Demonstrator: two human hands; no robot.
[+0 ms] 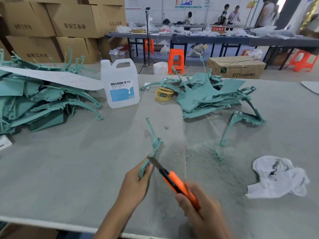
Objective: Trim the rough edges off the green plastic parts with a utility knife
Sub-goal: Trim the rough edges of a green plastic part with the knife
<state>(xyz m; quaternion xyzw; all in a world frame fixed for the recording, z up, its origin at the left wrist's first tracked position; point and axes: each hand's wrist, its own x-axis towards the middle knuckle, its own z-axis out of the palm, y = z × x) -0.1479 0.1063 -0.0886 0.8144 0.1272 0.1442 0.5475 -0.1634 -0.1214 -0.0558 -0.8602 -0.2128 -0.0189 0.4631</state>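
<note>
The left hand [136,181] is curling its fingers round the bottom of a thin green part [152,145] above the table [69,169]. The right hand [198,209] is gripping the orange knife [176,183], with the blade against the part. Behind, a left pile [43,104] and a right pile [207,97] of more parts are lying with a jug [120,83] between them, and a rag [278,176] is lying nearby.

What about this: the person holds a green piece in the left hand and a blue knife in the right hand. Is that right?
Not quite. The head view shows the knife is orange, not blue. The rest is right: the left hand holds the green piece and the right hand holds the knife.
</note>
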